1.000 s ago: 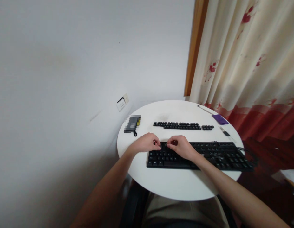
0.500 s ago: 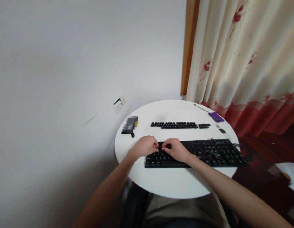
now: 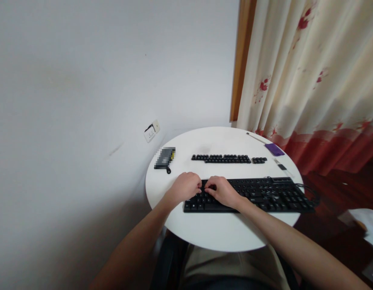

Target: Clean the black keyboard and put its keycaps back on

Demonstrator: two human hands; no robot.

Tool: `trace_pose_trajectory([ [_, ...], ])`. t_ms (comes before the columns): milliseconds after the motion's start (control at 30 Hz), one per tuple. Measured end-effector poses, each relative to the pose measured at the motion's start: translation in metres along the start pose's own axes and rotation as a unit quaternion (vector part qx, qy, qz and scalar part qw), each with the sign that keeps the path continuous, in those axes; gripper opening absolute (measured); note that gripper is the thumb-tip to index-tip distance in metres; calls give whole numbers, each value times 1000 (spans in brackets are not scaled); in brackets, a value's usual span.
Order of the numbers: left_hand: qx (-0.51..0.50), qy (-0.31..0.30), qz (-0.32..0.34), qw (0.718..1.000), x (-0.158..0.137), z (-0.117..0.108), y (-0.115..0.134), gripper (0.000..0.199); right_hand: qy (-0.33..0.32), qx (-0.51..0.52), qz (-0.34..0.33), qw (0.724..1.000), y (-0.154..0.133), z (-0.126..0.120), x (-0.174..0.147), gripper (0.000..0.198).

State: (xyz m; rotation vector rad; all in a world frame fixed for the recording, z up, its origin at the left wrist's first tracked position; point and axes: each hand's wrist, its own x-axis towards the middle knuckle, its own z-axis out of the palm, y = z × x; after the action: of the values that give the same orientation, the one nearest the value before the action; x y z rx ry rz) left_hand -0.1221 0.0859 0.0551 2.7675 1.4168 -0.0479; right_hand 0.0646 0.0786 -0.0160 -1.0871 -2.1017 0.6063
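A black keyboard lies along the near part of the round white table. Over its left end is my left hand, fingers curled and closed at the keys. Close beside it, my right hand has thumb and forefinger bent together in a pinch over the upper left keys. Whatever either hand grips is too small or hidden to make out. Behind the keyboard, loose black keycaps stand in rows, with a shorter group of keycaps to their right.
A blurred dark pouch with a loop lies at the table's left. On the right are a purple cloth, a thin stick-like tool and a small brush. The keyboard's cable coils past the right edge. Wall and curtain border the table.
Both hands stay at nearly the same spot over the keyboard's left end, with only slight finger shifts. The keycaps and other things have not moved.
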Motion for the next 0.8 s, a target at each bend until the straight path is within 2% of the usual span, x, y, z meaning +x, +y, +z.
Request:
trace_pose_trajectory([
  [167, 37, -6, -11, 999, 0, -2, 10, 7, 7, -19, -27, 999, 5, 4, -1, 9],
  [267, 80, 9, -9, 997, -6, 2, 16, 14, 3, -39, -51, 998, 5, 4, -2, 11],
  [433, 97, 77, 8, 992, -29, 24, 25, 21, -13, -87, -75, 993, -1, 1, -4, 10],
  [667, 45, 176, -72, 981, -47, 59, 44, 36, -4, -168, -87, 982, -15, 0, -7, 24],
  [800, 13, 225, -80, 971, -49, 70, 46, 39, -4, -180, -82, 980, -17, 1, -8, 31],
])
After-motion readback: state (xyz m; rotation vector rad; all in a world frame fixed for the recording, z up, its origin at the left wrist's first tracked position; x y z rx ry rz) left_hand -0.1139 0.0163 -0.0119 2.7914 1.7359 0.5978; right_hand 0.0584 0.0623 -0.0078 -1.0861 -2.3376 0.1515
